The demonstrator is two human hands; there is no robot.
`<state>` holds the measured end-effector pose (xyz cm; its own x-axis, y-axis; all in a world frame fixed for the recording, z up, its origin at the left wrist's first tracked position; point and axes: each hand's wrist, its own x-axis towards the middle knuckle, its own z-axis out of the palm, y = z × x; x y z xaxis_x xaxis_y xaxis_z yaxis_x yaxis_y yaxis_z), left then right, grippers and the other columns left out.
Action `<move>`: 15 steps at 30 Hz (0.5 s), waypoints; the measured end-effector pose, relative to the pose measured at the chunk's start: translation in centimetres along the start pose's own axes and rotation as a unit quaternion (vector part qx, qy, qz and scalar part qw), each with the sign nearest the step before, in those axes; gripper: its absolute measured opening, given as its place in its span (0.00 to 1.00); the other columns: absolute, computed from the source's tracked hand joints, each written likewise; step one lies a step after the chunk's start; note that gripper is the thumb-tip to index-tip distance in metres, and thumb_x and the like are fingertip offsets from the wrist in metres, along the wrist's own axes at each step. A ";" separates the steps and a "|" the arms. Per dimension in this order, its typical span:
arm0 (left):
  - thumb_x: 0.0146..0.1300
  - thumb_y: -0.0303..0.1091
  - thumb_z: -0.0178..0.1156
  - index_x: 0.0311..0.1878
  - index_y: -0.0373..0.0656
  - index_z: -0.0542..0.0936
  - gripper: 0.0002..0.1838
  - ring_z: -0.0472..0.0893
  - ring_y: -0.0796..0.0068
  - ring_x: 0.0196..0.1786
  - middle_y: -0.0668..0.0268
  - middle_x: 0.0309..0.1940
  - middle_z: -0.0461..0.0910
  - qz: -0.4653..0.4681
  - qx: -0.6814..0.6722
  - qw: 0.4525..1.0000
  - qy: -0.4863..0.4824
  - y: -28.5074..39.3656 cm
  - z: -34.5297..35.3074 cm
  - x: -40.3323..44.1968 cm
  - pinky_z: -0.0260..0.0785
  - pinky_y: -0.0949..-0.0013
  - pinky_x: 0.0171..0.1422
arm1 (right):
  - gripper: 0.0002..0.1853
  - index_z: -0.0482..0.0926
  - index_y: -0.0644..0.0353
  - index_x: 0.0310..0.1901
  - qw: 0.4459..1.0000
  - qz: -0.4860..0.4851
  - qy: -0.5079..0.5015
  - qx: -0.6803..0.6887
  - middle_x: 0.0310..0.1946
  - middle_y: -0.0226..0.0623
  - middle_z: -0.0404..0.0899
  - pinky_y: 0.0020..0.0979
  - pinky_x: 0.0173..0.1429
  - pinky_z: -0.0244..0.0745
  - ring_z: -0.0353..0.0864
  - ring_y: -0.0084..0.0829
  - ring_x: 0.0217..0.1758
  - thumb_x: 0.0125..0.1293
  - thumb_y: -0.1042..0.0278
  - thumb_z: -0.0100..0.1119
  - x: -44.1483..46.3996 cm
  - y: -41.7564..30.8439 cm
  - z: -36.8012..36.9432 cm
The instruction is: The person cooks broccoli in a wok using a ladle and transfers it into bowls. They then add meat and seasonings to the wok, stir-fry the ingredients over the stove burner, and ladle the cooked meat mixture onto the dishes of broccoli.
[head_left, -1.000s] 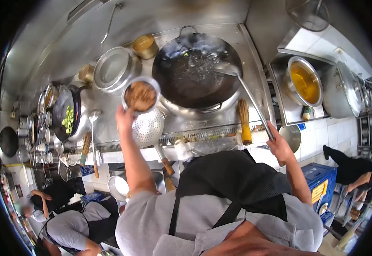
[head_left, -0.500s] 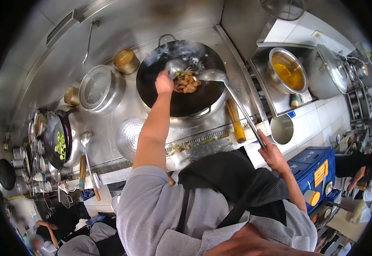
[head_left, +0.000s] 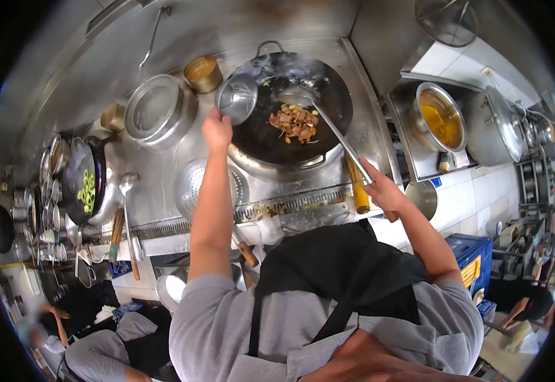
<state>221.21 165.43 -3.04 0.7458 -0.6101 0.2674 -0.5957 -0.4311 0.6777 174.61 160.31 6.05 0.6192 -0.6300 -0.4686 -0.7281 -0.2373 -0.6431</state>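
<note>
My left hand [head_left: 216, 130] grips the rim of a metal bowl [head_left: 237, 99], which is tilted over the left edge of the large black wok [head_left: 258, 137] and looks empty. Pieces of browned meat [head_left: 295, 123] with bits of green lie in the middle of the wok. My right hand [head_left: 381, 184] is closed on the long handle of a ladle [head_left: 299, 96]. The ladle's head rests inside the wok, just above the meat. Light smoke hangs near the wok's far side.
A perforated skimmer [head_left: 194, 184] lies left of the wok's front. Behind it stand a lidded pot [head_left: 155, 109] and a brass-coloured pot [head_left: 203, 74]. A bamboo brush [head_left: 358, 184] lies at the right front. Yellow liquid fills a bowl [head_left: 440, 118]. Co-workers are at lower left and right.
The meat has gone from the bowl into the wok. My left hand went over the wok with the bowl and has drawn back left. The ladle's head has moved beside the meat.
</note>
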 end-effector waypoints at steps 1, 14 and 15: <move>0.55 0.28 0.58 0.27 0.36 0.72 0.07 0.85 0.52 0.34 0.51 0.23 0.80 -0.037 -0.071 0.997 0.010 -0.6 -0.6 -0.9 0.78 0.57 0.39 | 0.41 0.44 0.45 0.78 1.000 0.000 -0.008 -0.005 0.42 0.64 0.80 0.50 0.55 0.71 0.79 0.59 0.48 0.67 0.71 0.51 0.7 0.6 0.7; 0.65 0.27 0.61 0.28 0.39 0.69 0.11 0.82 0.72 0.26 0.63 0.28 0.78 -0.193 -0.404 0.894 0.029 2.0 -10.3 -16.2 0.80 0.69 0.30 | 0.40 0.48 0.49 0.78 0.964 -0.186 0.073 -0.175 0.39 0.49 0.83 0.36 0.39 0.78 0.83 0.41 0.32 0.66 0.72 0.51 6.3 4.8 0.4; 0.66 0.27 0.60 0.29 0.40 0.70 0.11 0.82 0.72 0.26 0.63 0.29 0.78 -0.210 -0.415 0.885 0.037 2.4 -11.7 -18.1 0.81 0.69 0.31 | 0.40 0.48 0.50 0.78 0.994 -0.106 -0.022 -0.035 0.39 0.50 0.83 0.37 0.41 0.78 0.83 0.41 0.32 0.65 0.73 0.50 5.0 3.3 -1.3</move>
<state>209.79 183.18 1.71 0.8855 -0.4531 -0.1032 0.1386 0.0454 0.9893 174.94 155.43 2.35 0.7721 -0.5274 -0.3545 -0.5975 -0.4128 -0.6874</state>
